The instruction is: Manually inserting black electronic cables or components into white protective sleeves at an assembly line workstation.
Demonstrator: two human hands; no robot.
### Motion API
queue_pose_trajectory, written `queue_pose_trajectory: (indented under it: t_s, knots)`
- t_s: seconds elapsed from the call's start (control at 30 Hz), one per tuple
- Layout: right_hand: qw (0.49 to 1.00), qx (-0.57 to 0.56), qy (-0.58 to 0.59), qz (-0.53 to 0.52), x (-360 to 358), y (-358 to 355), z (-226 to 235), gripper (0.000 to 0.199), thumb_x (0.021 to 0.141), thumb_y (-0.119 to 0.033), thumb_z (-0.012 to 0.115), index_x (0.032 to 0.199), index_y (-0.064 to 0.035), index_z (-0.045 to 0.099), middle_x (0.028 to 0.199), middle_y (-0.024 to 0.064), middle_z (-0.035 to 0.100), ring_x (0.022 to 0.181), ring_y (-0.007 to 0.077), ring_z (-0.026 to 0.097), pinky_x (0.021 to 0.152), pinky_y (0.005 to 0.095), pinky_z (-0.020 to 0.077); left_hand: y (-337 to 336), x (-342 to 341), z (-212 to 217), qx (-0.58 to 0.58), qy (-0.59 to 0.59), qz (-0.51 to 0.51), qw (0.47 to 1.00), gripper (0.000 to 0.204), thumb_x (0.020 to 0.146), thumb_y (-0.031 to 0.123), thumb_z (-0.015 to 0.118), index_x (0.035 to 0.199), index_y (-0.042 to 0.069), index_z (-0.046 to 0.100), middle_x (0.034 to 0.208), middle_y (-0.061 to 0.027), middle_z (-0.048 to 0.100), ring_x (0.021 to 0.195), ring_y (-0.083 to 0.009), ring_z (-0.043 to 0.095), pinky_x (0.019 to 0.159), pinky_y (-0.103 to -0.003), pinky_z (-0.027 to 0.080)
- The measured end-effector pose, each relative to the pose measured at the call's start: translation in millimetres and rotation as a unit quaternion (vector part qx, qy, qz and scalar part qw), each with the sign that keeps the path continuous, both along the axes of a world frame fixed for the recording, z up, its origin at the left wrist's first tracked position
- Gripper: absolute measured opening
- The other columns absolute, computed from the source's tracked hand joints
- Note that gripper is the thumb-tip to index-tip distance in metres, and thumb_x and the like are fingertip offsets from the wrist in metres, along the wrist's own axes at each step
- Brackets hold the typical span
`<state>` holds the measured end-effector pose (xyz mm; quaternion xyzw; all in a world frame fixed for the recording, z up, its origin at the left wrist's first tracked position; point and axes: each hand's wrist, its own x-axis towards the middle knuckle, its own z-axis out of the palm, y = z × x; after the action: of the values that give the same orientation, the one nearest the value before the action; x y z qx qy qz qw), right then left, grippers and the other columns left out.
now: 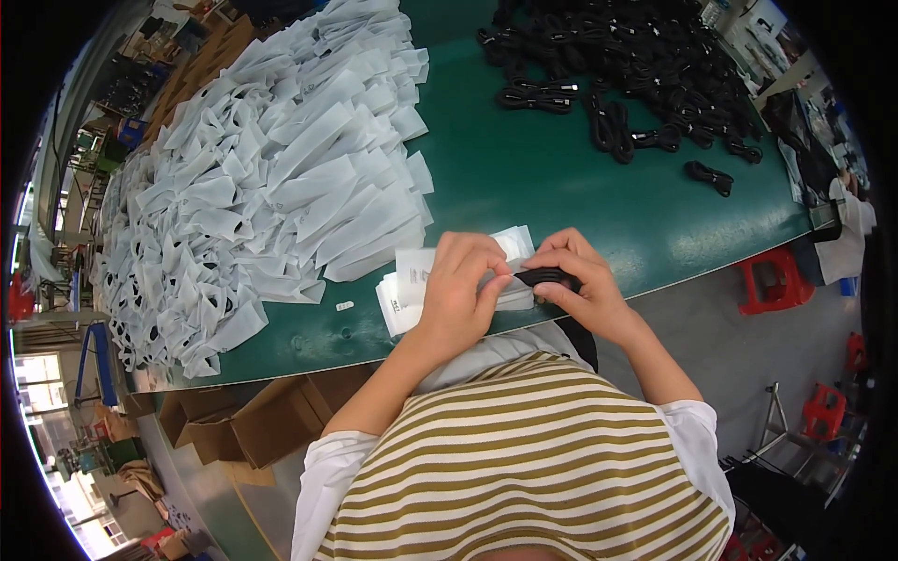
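Between my hands, at the near edge of the green table, a coiled black cable [546, 277] sits at the mouth of a white translucent bag [412, 271]. My right hand [585, 283] grips the cable bundle between thumb and fingers. With its fingers pinched, my left hand [462, 288] holds the bag by its opening. Beneath both hands lies a stack of flat white bags [397, 313]. How far the cable reaches into the bag is hidden by my fingers.
A large heap of filled white bags [281, 168] covers the left of the table [458, 178]. Many coiled black cables [636, 65] are piled at the far right. Cardboard boxes [281, 419] stand below the near edge; a red stool [774, 280] is at the right.
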<state>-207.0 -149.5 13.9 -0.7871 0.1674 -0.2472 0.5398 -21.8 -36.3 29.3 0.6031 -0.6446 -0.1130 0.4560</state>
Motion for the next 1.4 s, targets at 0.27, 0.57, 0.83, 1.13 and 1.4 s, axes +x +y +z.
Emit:
queue_pose_trajectory:
  t_s: [0.27,0.57,0.83,1.13,1.4]
  knots:
    - [0.994,0.006,-0.109,0.000,37,2,18,0.036,0.085,0.000,0.066,0.121,-0.0045,0.061,0.126,0.0146,0.049,0.096,0.0209,0.057,0.084,0.0342,0.0499,1,36,26,-0.012,0.324,0.018,0.946,0.008,0.093,0.010,0.063,0.093,0.004,0.057,0.106,-0.0102,0.061,0.100,-0.0221,0.056,0.090,-0.038,0.045]
    - [0.762,-0.485,0.180,-0.389,25,-141,-12,0.038,0.086,-0.023,0.072,0.119,-0.0058,0.062,0.118,0.0224,0.054,0.105,0.0372,0.055,0.082,0.0404,0.0500,-39,181,102,-0.264,0.101,0.286,0.916,0.012,0.097,0.012,0.057,0.099,0.000,0.056,0.095,-0.0104,0.060,0.085,-0.0172,0.057,0.081,-0.033,0.046]
    - [0.742,-0.513,0.261,-0.342,6,-154,-35,0.028,0.081,-0.019,0.072,0.100,-0.0008,0.061,0.105,0.0184,0.057,0.096,0.0357,0.053,0.077,0.0452,0.0460,-39,109,53,-0.045,-0.068,0.163,0.983,0.021,0.083,0.007,0.069,0.101,0.001,0.061,0.097,-0.0155,0.061,0.092,-0.0318,0.059,0.083,-0.038,0.048]
    - [0.866,-0.391,0.114,-0.290,-11,-88,-11,0.015,0.093,-0.012,0.058,0.098,0.0014,0.060,0.099,0.0142,0.058,0.082,0.0273,0.057,0.069,0.0349,0.0466,2,3,-25,0.074,-0.084,0.024,0.993,0.016,0.080,0.002,0.072,0.092,0.002,0.061,0.091,-0.0127,0.060,0.077,-0.0293,0.060,0.064,-0.037,0.050]
    - [0.992,0.026,0.031,-0.117,-24,-14,7,0.031,0.105,-0.017,0.040,0.095,0.0038,0.060,0.090,0.0080,0.057,0.060,0.0097,0.053,0.057,0.0250,0.0435,8,1,-20,0.122,0.088,0.049,0.987,0.010,0.085,-0.003,0.066,0.090,0.001,0.059,0.086,-0.0093,0.060,0.074,-0.0204,0.057,0.065,-0.031,0.048]
